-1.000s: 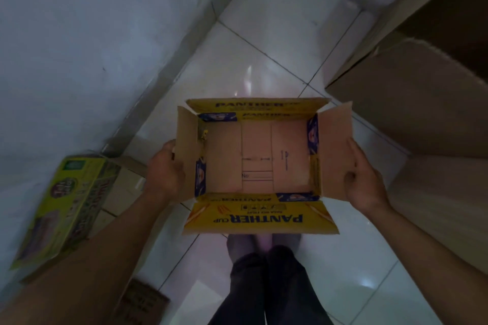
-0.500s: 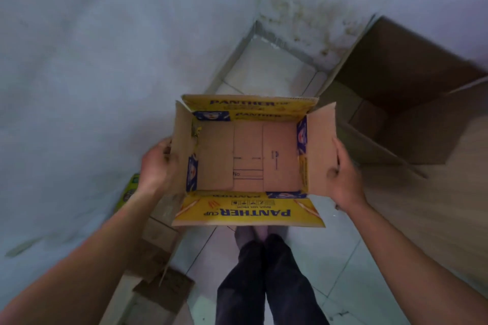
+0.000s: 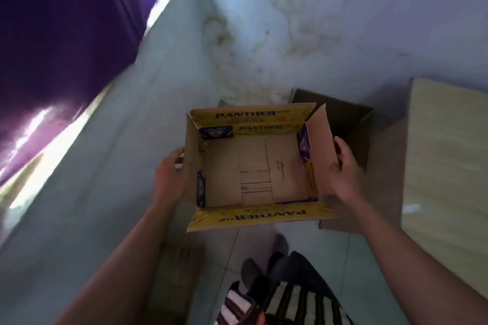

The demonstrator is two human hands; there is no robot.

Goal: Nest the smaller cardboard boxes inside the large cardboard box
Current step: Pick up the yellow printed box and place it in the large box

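Note:
I hold a small open cardboard box (image 3: pixel 253 174) with yellow and blue "PANTHER CUP" flaps in front of me, mouth up and empty inside. My left hand (image 3: pixel 170 177) grips its left side flap and my right hand (image 3: pixel 343 169) grips its right side flap. Behind it and to the right stands the large brown cardboard box (image 3: pixel 351 124), open, with a dark inside; the small box hides its left part. The small box is lifted in front of the large one, not inside it.
A stained white wall (image 3: pixel 290 34) rises straight ahead and a purple curtain (image 3: pixel 58 34) hangs at the upper left. A pale wooden board (image 3: pixel 446 166) lies at the right. My legs and socked feet (image 3: pixel 264 266) are below, on the tiled floor.
The view has swung up and to the right, and the wall and curtain now fill the top. The small box, still held by both hands, has come closer to the large box.

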